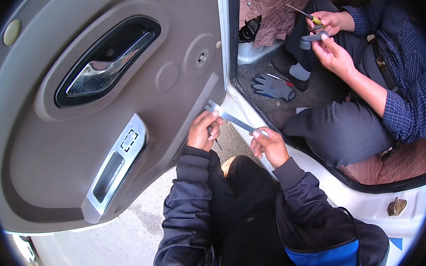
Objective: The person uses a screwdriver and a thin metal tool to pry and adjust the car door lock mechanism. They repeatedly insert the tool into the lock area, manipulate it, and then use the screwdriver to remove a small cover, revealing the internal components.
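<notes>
A flat metal pry tool (238,122) with a forked end is held between my two hands, beside the brown car door panel (172,108). My left hand (204,130) is closed, its thumb and fingers at the forked end. Out from under those fingers pokes a thin dark rod (218,144); the rest of it is hidden in the hand. The plain end of the pry tool sits in the pinch of my right hand (270,147), over the white door sill (253,111). On the panel, a round crank spindle mount (201,58) is bare of any handle.
A co-worker sits inside the car at right, holding a yellow-handled screwdriver (313,19) and a grey window crank (310,39). A grey glove (273,87) and a red pen-like tool (281,80) lie on the car floor. The door has a chrome latch handle (107,71) and silver armrest trim (119,164).
</notes>
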Available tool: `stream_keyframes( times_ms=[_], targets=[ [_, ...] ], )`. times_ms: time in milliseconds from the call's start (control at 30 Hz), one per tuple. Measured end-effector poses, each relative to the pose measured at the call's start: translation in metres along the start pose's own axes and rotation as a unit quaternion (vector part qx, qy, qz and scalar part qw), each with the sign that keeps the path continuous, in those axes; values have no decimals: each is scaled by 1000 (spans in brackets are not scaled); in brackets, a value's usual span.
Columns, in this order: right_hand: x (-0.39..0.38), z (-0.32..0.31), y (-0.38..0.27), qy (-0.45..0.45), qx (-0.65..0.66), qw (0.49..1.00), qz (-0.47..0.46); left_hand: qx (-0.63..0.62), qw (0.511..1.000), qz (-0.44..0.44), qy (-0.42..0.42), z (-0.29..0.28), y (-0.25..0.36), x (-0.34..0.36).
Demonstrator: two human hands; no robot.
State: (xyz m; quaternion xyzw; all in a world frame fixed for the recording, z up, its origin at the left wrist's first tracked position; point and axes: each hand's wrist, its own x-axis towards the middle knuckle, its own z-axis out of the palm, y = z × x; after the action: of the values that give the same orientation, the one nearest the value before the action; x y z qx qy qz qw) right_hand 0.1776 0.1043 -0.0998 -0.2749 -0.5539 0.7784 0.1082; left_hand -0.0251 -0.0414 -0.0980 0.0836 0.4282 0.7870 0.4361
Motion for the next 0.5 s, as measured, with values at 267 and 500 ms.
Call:
stream_keyframes(
  times_ms=[267,500],
  targets=[
    [-4,11,-39,72,105,984,-127,-38,996,-27,-74,3,4,-6],
    [-2,41,-64,-9,130,973,-189,-53,989,-44,-134,7,0,-14]
  ],
)
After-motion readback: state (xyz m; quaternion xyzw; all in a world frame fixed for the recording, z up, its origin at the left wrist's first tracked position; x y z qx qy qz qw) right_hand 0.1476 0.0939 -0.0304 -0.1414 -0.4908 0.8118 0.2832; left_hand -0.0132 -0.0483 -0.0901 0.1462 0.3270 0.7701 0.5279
